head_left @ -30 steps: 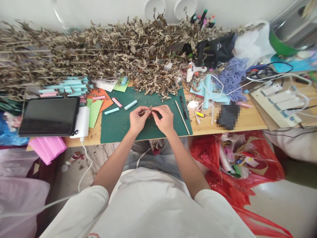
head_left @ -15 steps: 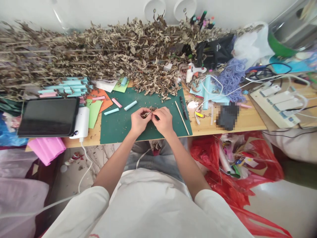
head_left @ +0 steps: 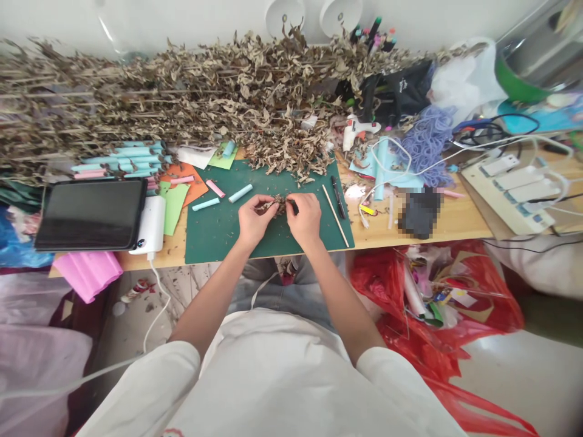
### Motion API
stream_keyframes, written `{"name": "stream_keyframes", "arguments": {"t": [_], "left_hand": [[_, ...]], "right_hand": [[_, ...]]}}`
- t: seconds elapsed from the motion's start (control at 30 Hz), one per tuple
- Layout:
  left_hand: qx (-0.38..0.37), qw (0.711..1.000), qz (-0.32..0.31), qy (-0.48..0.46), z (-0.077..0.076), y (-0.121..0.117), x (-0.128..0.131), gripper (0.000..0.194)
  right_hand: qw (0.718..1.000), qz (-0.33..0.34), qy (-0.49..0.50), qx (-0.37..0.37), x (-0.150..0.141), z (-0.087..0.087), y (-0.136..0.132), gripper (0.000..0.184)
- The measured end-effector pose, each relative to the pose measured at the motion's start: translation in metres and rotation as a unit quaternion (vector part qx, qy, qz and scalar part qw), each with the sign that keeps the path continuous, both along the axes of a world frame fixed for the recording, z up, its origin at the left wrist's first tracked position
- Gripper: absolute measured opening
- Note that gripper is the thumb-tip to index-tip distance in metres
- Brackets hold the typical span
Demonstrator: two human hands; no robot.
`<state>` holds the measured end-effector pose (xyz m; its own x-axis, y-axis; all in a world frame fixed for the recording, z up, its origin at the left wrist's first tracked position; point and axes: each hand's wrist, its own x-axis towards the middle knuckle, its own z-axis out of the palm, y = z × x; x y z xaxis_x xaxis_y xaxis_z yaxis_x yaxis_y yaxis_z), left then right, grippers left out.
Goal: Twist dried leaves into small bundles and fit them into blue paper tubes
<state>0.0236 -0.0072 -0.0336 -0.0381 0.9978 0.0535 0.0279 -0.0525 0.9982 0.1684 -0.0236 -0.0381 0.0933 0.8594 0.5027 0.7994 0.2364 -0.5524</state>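
Over a green cutting mat (head_left: 218,240), my left hand (head_left: 255,221) and my right hand (head_left: 304,218) face each other with fingers bent in a pinch. Between them is a small clump of dried leaves (head_left: 280,203), gripped from both sides; the fingertips partly hide it. Left of my hands lie a blue paper roll (head_left: 240,193), a second blue one (head_left: 205,204) and a pink one (head_left: 215,188). To the right are a thin wooden stick (head_left: 335,215) and a black pen (head_left: 337,197). Behind the mat's middle sits a heap of loose dried leaves (head_left: 291,149).
Dried leafy stalks (head_left: 159,97) line the wall. A tablet (head_left: 90,213) and white power bank (head_left: 152,224) stand left, near stacked paper rolls (head_left: 132,159). Rightward are a glue gun (head_left: 357,130), purple yarn (head_left: 426,145), a power strip (head_left: 505,191) and red bags (head_left: 378,273) below.
My hands have moved slightly apart, the left one leftward and the right one rightward. More of the leaf clump shows between the fingertips.
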Motion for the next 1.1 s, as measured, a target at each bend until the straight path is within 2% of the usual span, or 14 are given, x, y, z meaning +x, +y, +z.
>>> {"name": "stream_keyframes", "arguments": {"t": [0.1,0.27,0.47,0.7,0.87,1.1], "left_hand": [[0.004,1.0,-0.015,-0.019,0.0016,-0.0009,0.0001,0.027],[0.034,0.999,-0.011,-0.001,0.0008,-0.0006,-0.0014,0.023],[0.052,0.998,-0.016,0.016,-0.0012,0.0004,-0.0018,0.017],[0.033,0.999,-0.029,-0.024,-0.002,0.0013,-0.0012,0.036],[0.008,0.999,-0.032,-0.021,-0.0017,0.0007,-0.0017,0.029],[0.023,0.999,-0.042,0.006,-0.0023,-0.0001,-0.0027,0.018]], "right_hand": [[1.0,0.014,0.008,0.005,-0.0003,0.0024,-0.0006,0.013],[0.999,0.014,0.04,0.001,-0.0001,0.0023,-0.0007,0.013],[0.998,0.025,0.05,0.03,0.0007,0.0015,-0.0005,0.013],[0.994,0.084,0.057,0.047,0.0003,0.0091,-0.0041,0.022],[0.993,0.097,0.054,0.028,-0.0006,0.0055,-0.0016,0.018],[0.991,0.115,0.054,0.036,0.0011,0.0015,-0.0007,0.017]]}}
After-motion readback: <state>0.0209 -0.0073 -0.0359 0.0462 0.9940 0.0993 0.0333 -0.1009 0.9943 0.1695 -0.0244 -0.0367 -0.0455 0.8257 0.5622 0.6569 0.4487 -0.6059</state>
